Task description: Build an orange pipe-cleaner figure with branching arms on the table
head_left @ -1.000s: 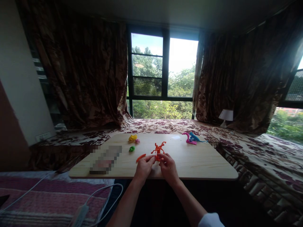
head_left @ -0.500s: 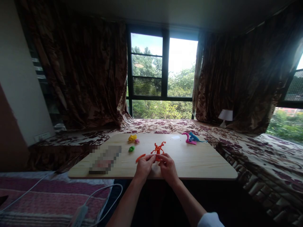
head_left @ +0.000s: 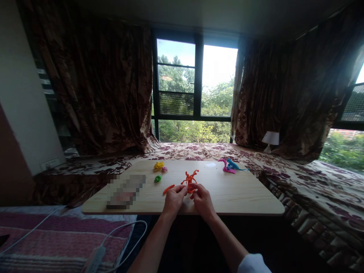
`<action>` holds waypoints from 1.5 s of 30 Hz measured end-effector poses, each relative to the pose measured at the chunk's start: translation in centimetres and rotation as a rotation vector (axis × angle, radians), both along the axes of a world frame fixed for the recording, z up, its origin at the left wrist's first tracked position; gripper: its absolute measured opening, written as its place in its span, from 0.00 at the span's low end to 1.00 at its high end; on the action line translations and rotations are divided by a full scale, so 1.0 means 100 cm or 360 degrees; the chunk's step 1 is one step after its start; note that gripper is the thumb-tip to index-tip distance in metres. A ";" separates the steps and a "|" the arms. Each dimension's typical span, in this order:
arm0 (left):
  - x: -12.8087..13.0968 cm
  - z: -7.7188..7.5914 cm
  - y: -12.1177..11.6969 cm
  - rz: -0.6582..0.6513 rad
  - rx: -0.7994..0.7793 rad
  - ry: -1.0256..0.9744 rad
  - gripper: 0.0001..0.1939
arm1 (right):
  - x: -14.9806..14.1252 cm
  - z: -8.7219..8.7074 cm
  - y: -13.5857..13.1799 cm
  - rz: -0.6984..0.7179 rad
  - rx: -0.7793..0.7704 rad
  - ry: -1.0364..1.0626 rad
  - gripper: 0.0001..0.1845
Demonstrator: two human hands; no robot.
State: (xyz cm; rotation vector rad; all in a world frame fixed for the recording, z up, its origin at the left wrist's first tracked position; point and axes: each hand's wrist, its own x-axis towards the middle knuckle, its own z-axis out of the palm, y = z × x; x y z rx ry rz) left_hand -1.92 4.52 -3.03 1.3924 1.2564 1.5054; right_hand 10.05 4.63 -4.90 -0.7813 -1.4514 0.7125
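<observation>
An orange clay figure [head_left: 190, 177] with several thin, curling branches stands upright near the front middle of the table. My left hand [head_left: 174, 198] pinches at its lower left side, thumb and forefinger closed on the clay. On the other side, my right hand [head_left: 203, 200] has its fingers bent around the lower right of the figure, pinching an orange strand near the base. The fingers hide part of the base. Just left of my left hand lies an orange clay strip [head_left: 168, 189].
Green clay [head_left: 157, 178], yellow clay [head_left: 158, 165] and a small pink lump [head_left: 164, 169] lie left of centre on the wooden table [head_left: 241, 193]. A blurred-out flat object [head_left: 125, 191] is at left. Magenta [head_left: 224, 167] and blue clay figures [head_left: 233, 164] stand at the back right.
My hands have parted slightly at the fingertips, the right one shifting a little to the right. More orange clay shows between them at the base.
</observation>
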 end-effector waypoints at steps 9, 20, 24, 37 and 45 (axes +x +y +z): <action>-0.006 -0.007 0.001 -0.0083 -0.0164 -0.0163 0.18 | -0.001 -0.001 0.001 0.0000 -0.0033 0.0015 0.17; -0.006 0.001 -0.005 -0.0070 -0.0256 -0.0269 0.18 | 0.000 -0.001 0.001 -0.0008 -0.0038 0.0011 0.16; -0.003 0.001 -0.005 -0.0046 -0.0227 -0.0169 0.20 | 0.000 -0.001 0.001 -0.0032 -0.0033 -0.0006 0.16; 0.002 -0.004 -0.001 0.0462 0.0120 0.0928 0.16 | 0.001 -0.004 0.002 -0.0029 -0.0042 -0.0035 0.16; 0.003 -0.002 -0.002 0.0526 0.0207 0.1088 0.15 | 0.001 -0.003 0.001 -0.0038 -0.0047 -0.0066 0.17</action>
